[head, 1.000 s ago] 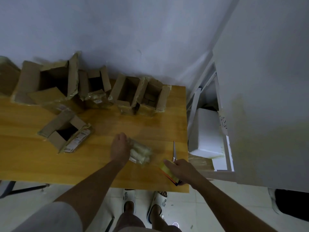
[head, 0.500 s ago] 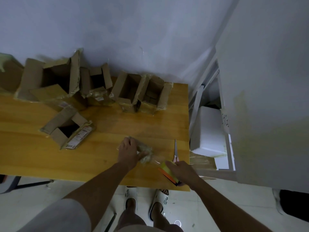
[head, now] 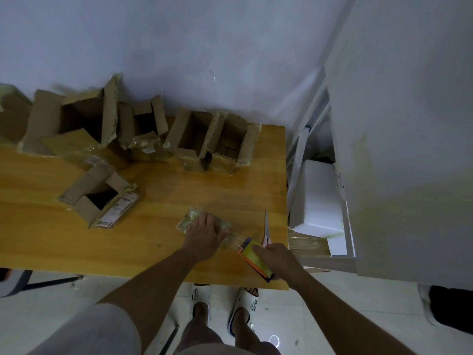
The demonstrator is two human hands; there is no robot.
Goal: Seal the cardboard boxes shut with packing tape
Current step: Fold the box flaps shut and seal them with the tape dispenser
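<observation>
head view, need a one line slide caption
Left hand presses a taped packet on the wooden table; right hand grips a yellow tape dispenser; open boxes wait behind.

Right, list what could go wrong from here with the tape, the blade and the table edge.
1. The left hand presses a crumpled wad of clear tape onto the wooden table; the strip could stick to itself and be wasted.
2. The open silver scissors lie right beside the right hand, so a slip might nick it.
3. The yellow and orange tape dispenser sits near the table's front edge and might drop.
</observation>
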